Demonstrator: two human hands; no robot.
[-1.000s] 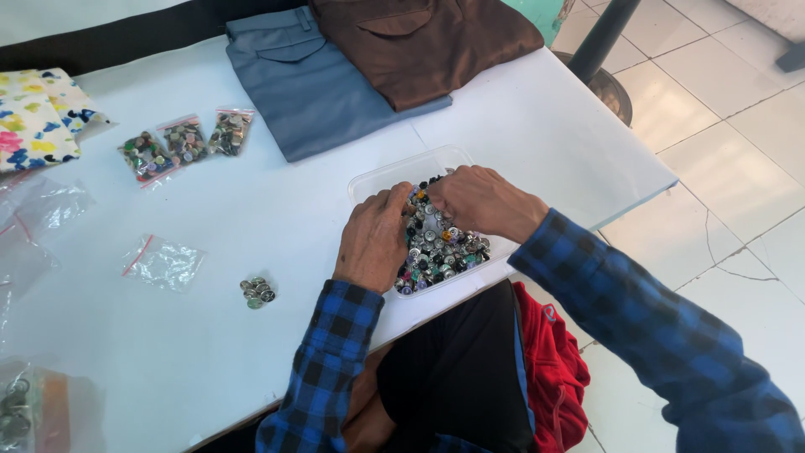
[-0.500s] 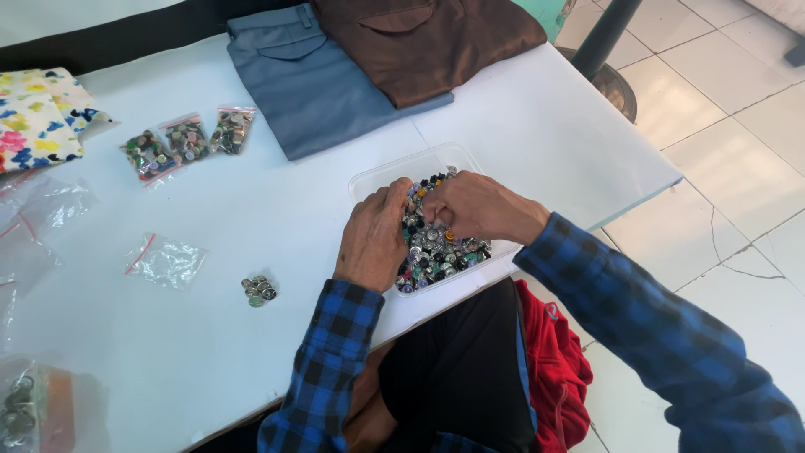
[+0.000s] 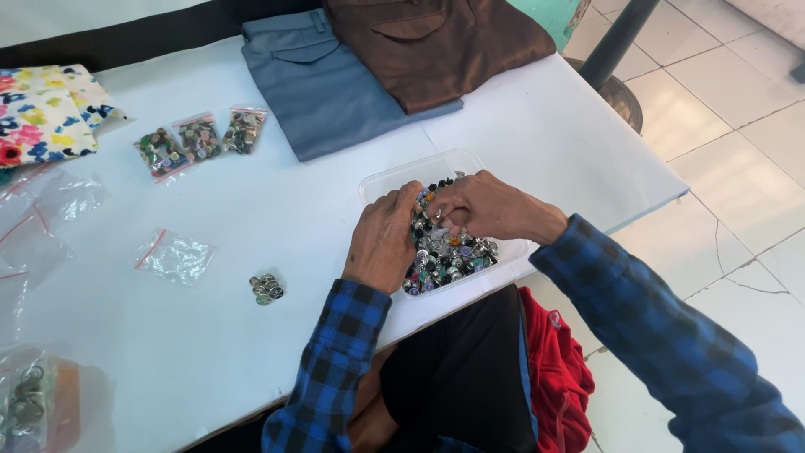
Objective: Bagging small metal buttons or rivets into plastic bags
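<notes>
A clear plastic tray near the table's front edge is full of small metal rings with coloured stones. My left hand rests palm down on the tray's left side, fingers in the rings. My right hand reaches in from the right, with its fingertips pinched together over the pile; what they pinch is too small to tell. A small heap of rings lies on the white table to the left of my left hand.
Three small filled bags lie at the back left, and empty clear bags are nearer. Folded blue-grey trousers and brown trousers lie at the back. A floral cloth is far left. Tiled floor lies to the right.
Both hands stay in the tray. My right fingers have shifted slightly among the rings, and the camera view has tilted a little.
</notes>
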